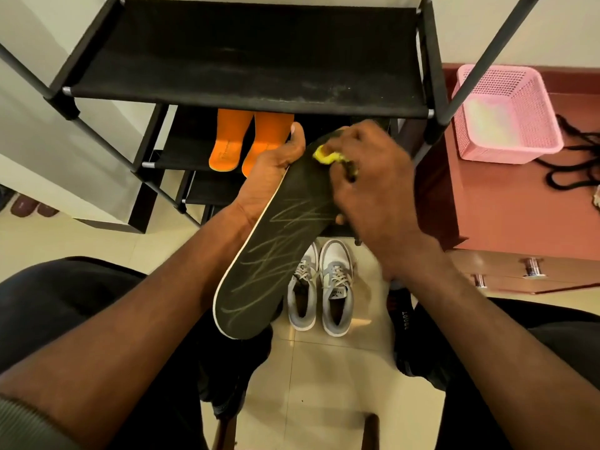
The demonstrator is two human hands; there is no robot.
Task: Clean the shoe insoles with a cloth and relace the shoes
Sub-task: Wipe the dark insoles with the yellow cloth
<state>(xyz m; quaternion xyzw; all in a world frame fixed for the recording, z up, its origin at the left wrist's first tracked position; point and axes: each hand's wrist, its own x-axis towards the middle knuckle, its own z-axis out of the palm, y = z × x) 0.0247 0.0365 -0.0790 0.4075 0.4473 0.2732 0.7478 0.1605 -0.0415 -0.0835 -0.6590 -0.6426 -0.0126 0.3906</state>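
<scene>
Your left hand (276,170) cradles a black insole (276,254) from beneath, its grip closed around the far end with the thumb raised along the edge; the insole slants from the shoe rack (246,60) down toward your lap. Your right hand (373,190) clenches a yellow cloth (328,156) and presses it against the insole's upper end (pale scribble marks cover the rest of its surface). Directly below the insole, a pair of grey-and-white sneakers (319,287) stands on the tiled floor (324,384), partly hidden by it. Two orange insoles (246,141) lie on a lower rack shelf behind your left hand. To the right, a pink basket (506,115) and black laces (578,157) rest on a reddish tabletop (506,206).
</scene>
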